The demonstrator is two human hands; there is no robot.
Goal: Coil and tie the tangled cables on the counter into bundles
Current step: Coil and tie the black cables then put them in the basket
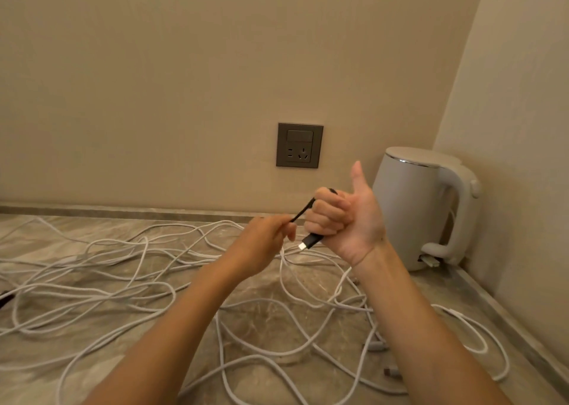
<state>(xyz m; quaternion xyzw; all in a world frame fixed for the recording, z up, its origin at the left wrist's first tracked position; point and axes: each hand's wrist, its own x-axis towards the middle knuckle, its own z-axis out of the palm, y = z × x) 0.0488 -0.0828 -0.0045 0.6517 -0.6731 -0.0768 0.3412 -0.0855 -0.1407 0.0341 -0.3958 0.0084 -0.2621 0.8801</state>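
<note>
A short black cable (303, 210) is held above the counter between both hands. My right hand (345, 216) grips it in a fist, thumb pointing up, and the cable's black plug with a silver tip (309, 242) sticks out below the fingers. My left hand (264, 238) pinches the cable's other part just to the left. Below them a tangle of white cables (147, 284) sprawls over the marble counter (264, 312), with loops running to the right (474, 340) and several connector ends (377, 346) near my right forearm.
A white electric kettle (421, 207) stands in the back right corner against the side wall. A grey wall socket (299, 145) sits on the back wall above the counter. A dark object (5, 298) pokes in at the left edge.
</note>
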